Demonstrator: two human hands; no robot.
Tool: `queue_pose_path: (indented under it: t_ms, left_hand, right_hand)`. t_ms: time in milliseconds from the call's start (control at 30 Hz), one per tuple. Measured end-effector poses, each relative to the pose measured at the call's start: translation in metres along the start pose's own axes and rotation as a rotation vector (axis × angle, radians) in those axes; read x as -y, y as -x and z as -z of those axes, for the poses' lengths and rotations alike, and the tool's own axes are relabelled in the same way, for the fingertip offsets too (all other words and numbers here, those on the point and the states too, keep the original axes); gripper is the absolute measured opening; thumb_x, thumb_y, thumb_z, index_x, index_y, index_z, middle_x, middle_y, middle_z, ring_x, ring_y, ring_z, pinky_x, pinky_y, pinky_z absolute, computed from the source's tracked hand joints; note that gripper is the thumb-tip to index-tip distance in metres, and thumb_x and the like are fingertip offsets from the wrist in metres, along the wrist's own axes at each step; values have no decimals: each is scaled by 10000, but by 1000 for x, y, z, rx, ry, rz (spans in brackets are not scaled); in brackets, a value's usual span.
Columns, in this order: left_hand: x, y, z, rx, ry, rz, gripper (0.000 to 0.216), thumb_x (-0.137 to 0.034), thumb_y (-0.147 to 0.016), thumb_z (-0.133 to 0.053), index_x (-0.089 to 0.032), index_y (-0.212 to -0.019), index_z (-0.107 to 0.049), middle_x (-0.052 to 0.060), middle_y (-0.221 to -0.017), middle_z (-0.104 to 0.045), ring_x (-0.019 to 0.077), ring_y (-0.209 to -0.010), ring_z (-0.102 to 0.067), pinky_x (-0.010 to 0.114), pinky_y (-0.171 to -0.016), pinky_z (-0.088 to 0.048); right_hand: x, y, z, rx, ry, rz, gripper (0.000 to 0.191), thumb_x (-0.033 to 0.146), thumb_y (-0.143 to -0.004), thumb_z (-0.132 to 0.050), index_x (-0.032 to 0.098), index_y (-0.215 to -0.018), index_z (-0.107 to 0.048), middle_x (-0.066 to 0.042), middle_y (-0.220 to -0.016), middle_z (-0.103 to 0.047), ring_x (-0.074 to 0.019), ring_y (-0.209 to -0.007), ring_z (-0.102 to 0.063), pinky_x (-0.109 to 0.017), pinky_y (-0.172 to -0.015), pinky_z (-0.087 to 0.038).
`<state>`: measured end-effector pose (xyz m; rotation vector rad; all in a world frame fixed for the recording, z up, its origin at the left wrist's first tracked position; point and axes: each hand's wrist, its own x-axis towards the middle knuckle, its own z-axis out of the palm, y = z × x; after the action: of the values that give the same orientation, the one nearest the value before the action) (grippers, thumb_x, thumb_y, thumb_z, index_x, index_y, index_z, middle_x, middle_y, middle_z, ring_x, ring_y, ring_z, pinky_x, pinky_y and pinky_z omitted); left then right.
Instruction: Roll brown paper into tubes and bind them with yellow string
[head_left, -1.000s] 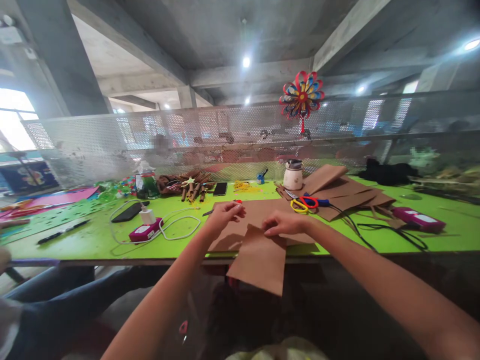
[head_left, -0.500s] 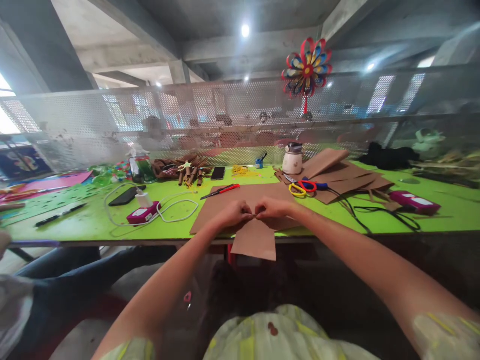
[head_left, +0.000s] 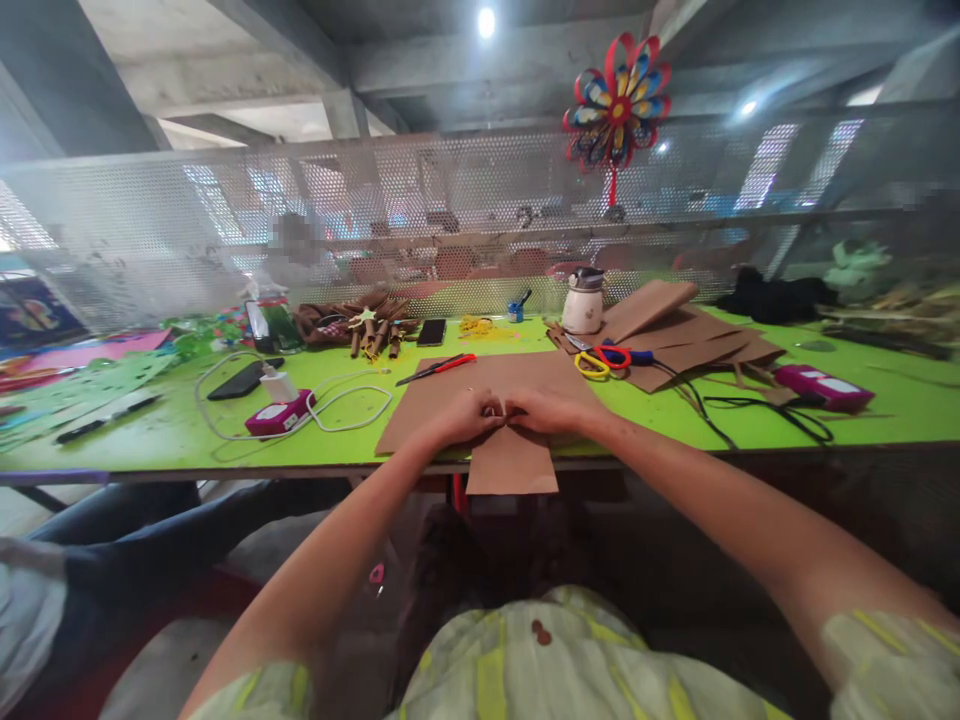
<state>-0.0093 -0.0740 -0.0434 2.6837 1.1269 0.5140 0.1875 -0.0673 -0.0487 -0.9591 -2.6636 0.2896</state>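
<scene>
My left hand [head_left: 471,416] and my right hand [head_left: 546,411] meet at the front edge of the table, their fingers bent and pinched together on the far end of a small piece of brown paper [head_left: 513,466]. The near end of that piece sticks out over the table edge. Beneath both hands lies a larger brown sheet [head_left: 420,410]. A red and black craft knife [head_left: 437,369] rests across its back left part. Just beyond my right hand are scissors [head_left: 596,362] with yellow and red handles. My fingertips partly hide the pinched end of the paper.
To the left are a purple power block [head_left: 281,414] with a white cable and a black phone [head_left: 246,379]. At the back stand a bottle [head_left: 583,302] and stacked brown sheets [head_left: 679,338]. Another purple block [head_left: 823,387] lies right, near black cords. A seated person's leg [head_left: 150,545] is at left.
The view has tipped down slightly. My fingers have shifted a little on the paper, and its near end hangs less far past the table edge.
</scene>
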Motion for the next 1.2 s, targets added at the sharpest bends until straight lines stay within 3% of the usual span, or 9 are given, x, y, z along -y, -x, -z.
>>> queue_pose_path:
  t_ms: [300,533,767,1200]
  left_hand:
    - [3,-1,2,41,-32,-3,176,-278,-764,-573,-128,-796,-658,25,-737,-613,112,-621,-505,207,-551,-347]
    - [8,-3,13,181,9,-84,170,-149,-745,-532,-126,-843,-669,33,-766,-645,108,-648,-533,196,-584,-382]
    - [8,6,17,201,23,-118,232,-102,-766,-483,-126,-921,-655,58,-853,-651,126,-729,-556,210,-641,-403]
    - [1,19,16,93,-107,-211,183,-210,-833,-501,-165,-912,-660,54,-845,-560,118,-688,-525,219,-655,-396]
  right_hand:
    - [-4,18,-10,-135,71,83,145,192,-863,-499,122,-869,-626,-71,-857,-579,-153,-801,-498,-245,-699,-372]
    - [-10,27,-4,-91,-25,18,104,105,-799,-543,127,-842,-635,-44,-804,-597,-134,-730,-499,-231,-663,-370]
    - [-10,29,-1,-76,-1,39,139,100,-809,-523,139,-841,-652,-45,-788,-604,-141,-723,-507,-240,-660,-367]
    - [15,36,-2,6,562,180,157,166,-892,-446,119,-944,-587,-112,-894,-586,-217,-872,-502,-297,-679,-386]
